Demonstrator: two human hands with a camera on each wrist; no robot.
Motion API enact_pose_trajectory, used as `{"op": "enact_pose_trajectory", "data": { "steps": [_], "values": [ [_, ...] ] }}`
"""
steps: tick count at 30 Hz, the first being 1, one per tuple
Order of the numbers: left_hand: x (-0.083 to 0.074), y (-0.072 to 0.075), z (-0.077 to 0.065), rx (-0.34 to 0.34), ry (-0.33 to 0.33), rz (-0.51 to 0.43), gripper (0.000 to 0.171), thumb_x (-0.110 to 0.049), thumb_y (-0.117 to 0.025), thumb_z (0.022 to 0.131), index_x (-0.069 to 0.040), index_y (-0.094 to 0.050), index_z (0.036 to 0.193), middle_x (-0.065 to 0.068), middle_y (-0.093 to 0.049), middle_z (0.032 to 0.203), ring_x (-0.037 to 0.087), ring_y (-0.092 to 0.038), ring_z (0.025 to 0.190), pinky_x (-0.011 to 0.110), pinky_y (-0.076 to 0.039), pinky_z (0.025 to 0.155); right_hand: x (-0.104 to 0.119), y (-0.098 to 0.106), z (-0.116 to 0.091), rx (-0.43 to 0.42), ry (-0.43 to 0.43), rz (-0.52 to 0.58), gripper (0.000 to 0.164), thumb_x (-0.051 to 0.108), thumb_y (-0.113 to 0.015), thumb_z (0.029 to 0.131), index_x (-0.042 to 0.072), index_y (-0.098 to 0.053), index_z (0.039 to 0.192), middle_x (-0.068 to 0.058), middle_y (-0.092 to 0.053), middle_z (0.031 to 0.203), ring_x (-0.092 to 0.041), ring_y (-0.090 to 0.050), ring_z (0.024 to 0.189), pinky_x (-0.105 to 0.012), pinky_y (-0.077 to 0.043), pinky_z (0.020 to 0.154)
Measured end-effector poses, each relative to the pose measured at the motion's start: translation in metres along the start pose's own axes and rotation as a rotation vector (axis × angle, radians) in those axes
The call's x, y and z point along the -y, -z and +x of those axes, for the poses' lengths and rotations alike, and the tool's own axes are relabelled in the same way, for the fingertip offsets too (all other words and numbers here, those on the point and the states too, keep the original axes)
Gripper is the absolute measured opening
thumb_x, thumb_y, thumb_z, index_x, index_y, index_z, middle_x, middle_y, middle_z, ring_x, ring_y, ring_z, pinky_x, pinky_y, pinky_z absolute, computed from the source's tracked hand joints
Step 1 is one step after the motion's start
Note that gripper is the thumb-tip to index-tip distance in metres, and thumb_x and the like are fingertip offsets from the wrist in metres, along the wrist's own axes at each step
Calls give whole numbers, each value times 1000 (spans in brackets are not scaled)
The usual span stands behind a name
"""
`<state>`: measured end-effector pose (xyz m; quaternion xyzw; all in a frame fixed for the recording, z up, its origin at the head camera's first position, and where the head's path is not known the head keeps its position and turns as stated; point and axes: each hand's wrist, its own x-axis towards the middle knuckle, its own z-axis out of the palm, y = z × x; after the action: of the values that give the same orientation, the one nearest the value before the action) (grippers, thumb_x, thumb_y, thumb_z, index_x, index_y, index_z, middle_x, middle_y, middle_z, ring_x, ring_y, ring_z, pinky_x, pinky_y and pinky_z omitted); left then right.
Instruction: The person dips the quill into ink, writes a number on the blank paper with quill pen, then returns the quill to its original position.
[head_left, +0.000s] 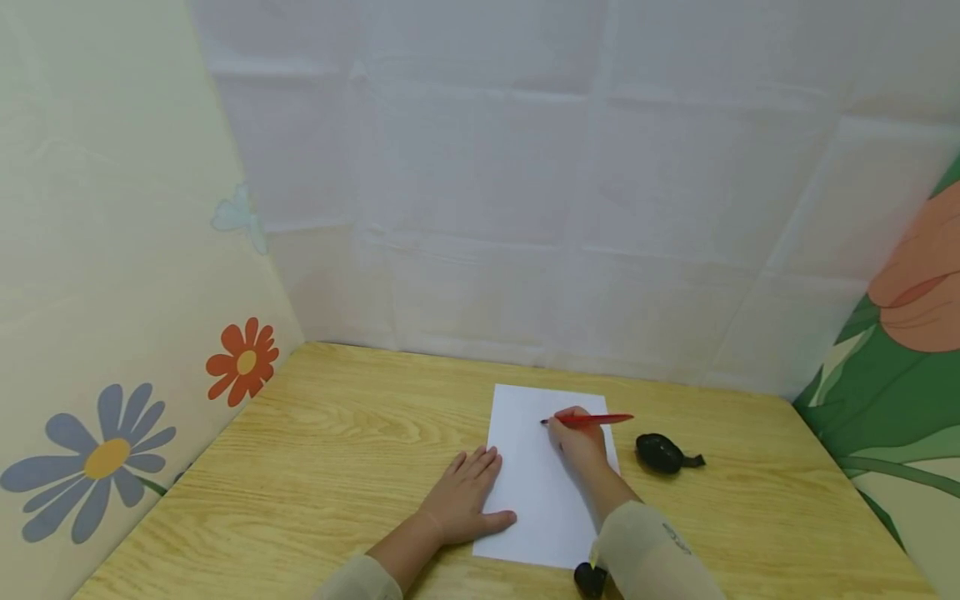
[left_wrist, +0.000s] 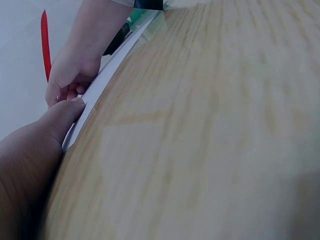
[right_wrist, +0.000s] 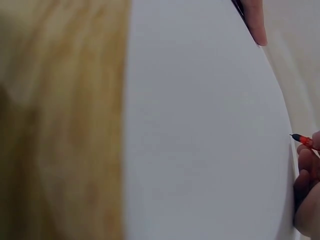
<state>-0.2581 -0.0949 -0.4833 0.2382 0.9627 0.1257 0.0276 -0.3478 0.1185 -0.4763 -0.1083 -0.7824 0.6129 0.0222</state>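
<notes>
A sheet of white paper (head_left: 536,492) lies on the wooden table. My right hand (head_left: 581,442) pinches a red pen (head_left: 600,419) above the sheet's upper part, its barrel leaning to the right. In the right wrist view the dark tip of the pen (right_wrist: 305,140) points at the paper's surface. My left hand (head_left: 468,500) rests with fingers spread at the left edge of the sheet, thumb reaching over the paper. From the left wrist view, the left thumb (left_wrist: 62,117) lies along the sheet's edge, with the right hand (left_wrist: 75,70) beyond it.
A shiny black oval object with a short tail (head_left: 660,454) lies on the table right of the paper. Another small black object (head_left: 590,578) sits by the sheet's lower edge, beside the right sleeve (head_left: 652,550). A pale cloth backdrop (head_left: 555,183) hangs behind the table.
</notes>
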Motion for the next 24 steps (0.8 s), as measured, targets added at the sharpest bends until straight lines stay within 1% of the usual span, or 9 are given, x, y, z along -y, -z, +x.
{"op": "enact_pose_trajectory", "data": {
  "steps": [10, 17, 24],
  "values": [
    [1, -1, 1, -11, -7, 5, 91, -68, -49, 89, -4, -33, 152, 10, -30, 161, 27, -24, 151, 48, -18, 124, 2, -1, -2, 19, -31, -28, 16, 18, -71, 87, 7, -66, 97, -6, -65, 82, -21, -56, 73, -23, -49, 63],
    [1, -1, 2, -14, -10, 6, 91, -67, -50, 89, -4, -33, 152, 10, -30, 161, 27, -24, 151, 49, -18, 123, -2, -2, -2, 23, 23, -15, 15, 15, -70, 86, 5, -66, 96, -3, -64, 77, -18, -54, 67, -23, -47, 60],
    [1, -2, 2, -18, -11, 14, 91, -67, -50, 89, -3, -34, 151, 11, -31, 160, 27, -25, 150, 49, -19, 123, -3, -3, -2, 22, 5, -25, 12, 16, -70, 86, 7, -66, 94, -1, -62, 72, -18, -53, 64, -23, -46, 59]
  ]
}}
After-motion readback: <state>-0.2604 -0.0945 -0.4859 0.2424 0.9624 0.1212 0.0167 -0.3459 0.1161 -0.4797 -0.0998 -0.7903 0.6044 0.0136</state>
